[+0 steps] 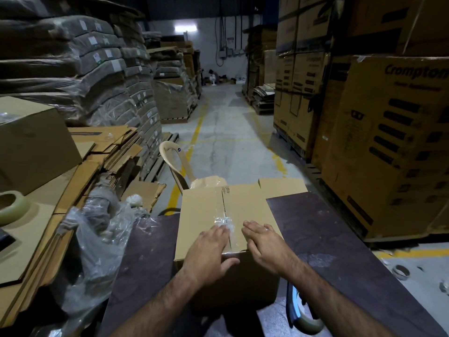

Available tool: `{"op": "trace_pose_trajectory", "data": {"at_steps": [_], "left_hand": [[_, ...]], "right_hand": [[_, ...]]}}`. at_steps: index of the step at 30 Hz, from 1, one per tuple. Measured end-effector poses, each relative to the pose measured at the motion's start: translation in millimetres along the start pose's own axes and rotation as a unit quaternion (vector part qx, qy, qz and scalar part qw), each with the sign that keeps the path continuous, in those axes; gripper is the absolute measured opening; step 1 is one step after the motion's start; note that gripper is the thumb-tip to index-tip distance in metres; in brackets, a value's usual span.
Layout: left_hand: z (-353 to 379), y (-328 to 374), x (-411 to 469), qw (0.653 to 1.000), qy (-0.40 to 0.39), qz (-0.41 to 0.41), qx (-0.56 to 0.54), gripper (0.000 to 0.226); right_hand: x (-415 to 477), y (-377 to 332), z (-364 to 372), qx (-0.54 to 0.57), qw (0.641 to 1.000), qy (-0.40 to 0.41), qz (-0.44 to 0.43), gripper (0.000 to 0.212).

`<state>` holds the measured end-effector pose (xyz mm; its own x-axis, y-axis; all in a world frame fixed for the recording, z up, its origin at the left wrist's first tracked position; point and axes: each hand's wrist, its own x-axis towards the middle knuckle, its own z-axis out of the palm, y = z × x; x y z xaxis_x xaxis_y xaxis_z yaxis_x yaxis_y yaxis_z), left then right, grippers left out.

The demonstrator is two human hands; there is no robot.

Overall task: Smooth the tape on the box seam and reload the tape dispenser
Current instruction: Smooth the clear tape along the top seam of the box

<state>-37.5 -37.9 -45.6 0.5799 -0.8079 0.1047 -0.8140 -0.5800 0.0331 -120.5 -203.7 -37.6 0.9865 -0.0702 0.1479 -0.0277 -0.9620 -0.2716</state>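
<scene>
A closed cardboard box [206, 210] stands on a dark table [328, 227] in front of me. Clear tape [224, 220] runs along its centre seam, crinkled near my fingers. My left hand [209, 251] lies flat on the box top just left of the seam, its thumb over the near edge. My right hand [264, 242] presses flat on the top just right of the seam. A blue tape dispenser [301, 310] with a roll lies at the table's near edge, by my right forearm. A spare tape roll [11, 206] sits on flat cardboard at the far left.
Crumpled clear plastic [97, 239] lies left of the table, beside stacks of flattened cardboard [97, 161]. A beige plastic chair [179, 164] stands behind the box. Tall stacked cartons [388, 142] line the right. An empty tape core [401, 272] lies on the floor at right.
</scene>
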Motion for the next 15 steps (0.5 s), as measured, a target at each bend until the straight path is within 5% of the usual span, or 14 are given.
{"op": "trace_pose_trajectory", "data": {"at_steps": [4, 15], "left_hand": [[0.3, 1.4, 7.6, 0.997, -0.051, -0.021, 0.054, 0.104], [-1.9, -0.5, 4.4, 0.995, -0.082, 0.034, 0.037, 0.097]], "right_hand": [[-0.1, -0.1, 0.5, -0.003, 1.0, 0.0, 0.005, 0.046], [1.3, 4.0, 4.0, -0.006, 1.0, -0.005, -0.002, 0.045]]}}
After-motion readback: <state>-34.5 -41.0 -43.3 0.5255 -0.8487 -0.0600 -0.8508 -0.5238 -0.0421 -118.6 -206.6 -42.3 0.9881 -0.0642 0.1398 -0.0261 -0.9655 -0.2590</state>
